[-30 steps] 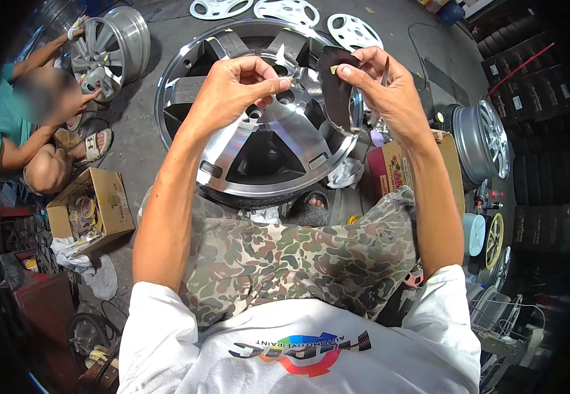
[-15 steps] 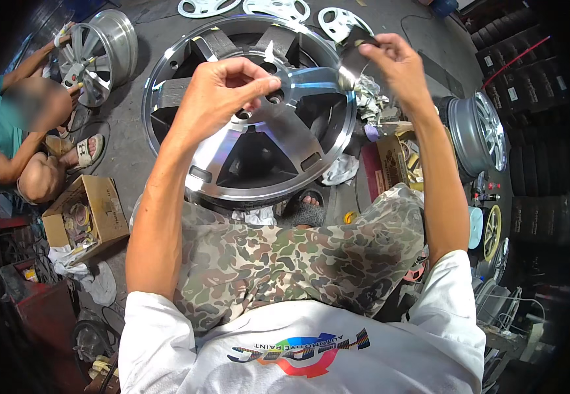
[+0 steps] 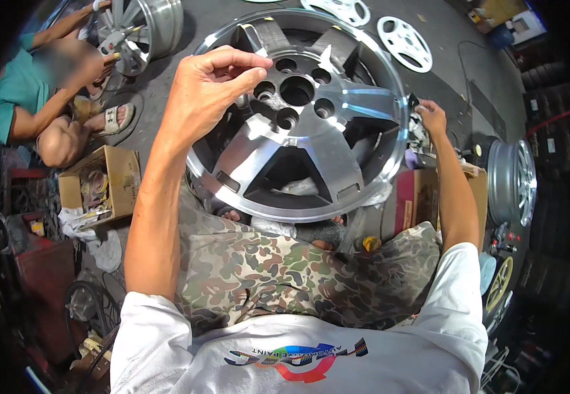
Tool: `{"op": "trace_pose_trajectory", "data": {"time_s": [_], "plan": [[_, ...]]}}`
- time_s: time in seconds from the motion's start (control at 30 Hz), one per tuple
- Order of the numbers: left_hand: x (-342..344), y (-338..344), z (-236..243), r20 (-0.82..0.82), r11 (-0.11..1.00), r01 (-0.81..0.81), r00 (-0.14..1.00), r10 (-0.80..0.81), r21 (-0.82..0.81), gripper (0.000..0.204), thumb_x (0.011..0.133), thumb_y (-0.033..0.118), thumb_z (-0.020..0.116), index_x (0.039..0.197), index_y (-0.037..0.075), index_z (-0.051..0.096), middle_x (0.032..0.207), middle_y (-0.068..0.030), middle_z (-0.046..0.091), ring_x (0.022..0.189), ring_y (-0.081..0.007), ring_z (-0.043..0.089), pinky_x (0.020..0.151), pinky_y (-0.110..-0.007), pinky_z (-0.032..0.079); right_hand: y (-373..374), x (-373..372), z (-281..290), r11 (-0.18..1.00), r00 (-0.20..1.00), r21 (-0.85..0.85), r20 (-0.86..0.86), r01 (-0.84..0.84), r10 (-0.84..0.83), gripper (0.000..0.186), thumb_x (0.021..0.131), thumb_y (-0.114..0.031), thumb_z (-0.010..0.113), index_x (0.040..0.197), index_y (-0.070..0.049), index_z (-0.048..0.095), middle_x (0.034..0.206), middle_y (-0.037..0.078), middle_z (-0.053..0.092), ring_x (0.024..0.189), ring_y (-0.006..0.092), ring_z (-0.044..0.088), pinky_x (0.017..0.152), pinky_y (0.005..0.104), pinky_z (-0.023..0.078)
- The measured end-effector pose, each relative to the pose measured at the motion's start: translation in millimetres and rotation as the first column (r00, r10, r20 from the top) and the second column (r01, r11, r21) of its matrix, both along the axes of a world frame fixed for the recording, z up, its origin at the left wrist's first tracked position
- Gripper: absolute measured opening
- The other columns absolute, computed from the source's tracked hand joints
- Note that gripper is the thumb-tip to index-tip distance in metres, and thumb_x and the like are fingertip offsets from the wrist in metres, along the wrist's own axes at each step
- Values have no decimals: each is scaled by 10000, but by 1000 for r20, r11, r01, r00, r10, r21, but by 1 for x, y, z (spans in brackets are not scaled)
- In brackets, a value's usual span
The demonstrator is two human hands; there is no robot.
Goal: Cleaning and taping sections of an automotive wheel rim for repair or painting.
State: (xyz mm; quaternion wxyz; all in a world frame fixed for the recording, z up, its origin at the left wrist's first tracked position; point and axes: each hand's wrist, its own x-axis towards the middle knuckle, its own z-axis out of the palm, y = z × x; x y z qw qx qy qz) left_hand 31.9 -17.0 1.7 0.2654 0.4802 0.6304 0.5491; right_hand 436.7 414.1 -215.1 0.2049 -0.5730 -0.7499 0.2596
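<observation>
A large machined alloy wheel [image 3: 357,157] with dark pockets and bolt holes lies in front of me. Over its upper left part, my left hand [image 3: 206,88] is closed, thumb and fingertips pinched on something I cannot make out. Beyond the rim on the right, my right hand [image 3: 432,116] grips a dark sheet piece [image 3: 414,102], mostly hidden, above crumpled pale scraps [image 3: 419,136]. A small white scrap [image 3: 326,58] stands near the hub.
At left, a person [image 3: 22,102] crouches by a silver wheel [image 3: 167,33], behind an open cardboard box [image 3: 127,184]. Another box [image 3: 406,203] and upright wheel [image 3: 502,180] are at right. White wheel covers [image 3: 403,29] lie beyond; dark stacks [image 3: 548,125] line the right side.
My right hand has moved right and down, from over the wheel to beyond its rim, taking the dark piece along. My left hand remains pinched over the wheel, slightly higher in view.
</observation>
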Motion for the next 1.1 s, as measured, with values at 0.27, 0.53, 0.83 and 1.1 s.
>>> {"op": "trace_pose_trajectory", "data": {"time_s": [0.27, 0.53, 0.83, 1.1], "plan": [[-24, -3, -1, 104, 984, -141, 983, 153, -112, 184, 918, 151, 805, 1016, -4, 786, 843, -46, 731, 727, -92, 676, 663, -252, 586, -27, 32, -35, 982, 834, 129, 549, -140, 46, 323, 878, -168, 612, 1158, -84, 749, 1128, 244, 728, 1068, 418, 704, 932, 509, 553], [-51, -6, -9, -84, 925, -326, 945, 315, -195, 407, 948, 400, 770, 724, 96, 616, 676, 48, 559, 570, -51, 500, 541, -221, 409, -30, 31, -19, 997, 692, 65, 722, -45, -16, 342, 885, -253, 651, 1113, -2, 691, 1164, 272, 714, 1110, 428, 698, 946, 521, 554], [-84, -25, -28, -54, 924, -375, 927, 371, -80, 449, 992, 421, 679, 762, 35, 678, 736, 16, 621, 687, -53, 537, 617, -235, 417, -8, 0, 50, 969, 893, 189, 446, -158, 58, 334, 856, -310, 644, 973, -3, 703, 951, 226, 748, 937, 435, 709, 856, 497, 547], [-91, 0, -50, -237, 913, -405, 892, 384, -44, 529, 984, 508, 614, 824, 9, 690, 657, -68, 663, 631, -159, 616, 661, -323, 482, -130, 1, 153, 978, 993, -175, 6, -116, 119, 352, 937, -358, 646, 926, -8, 687, 725, 22, 613, 657, 138, 574, 586, 319, 464]]}}
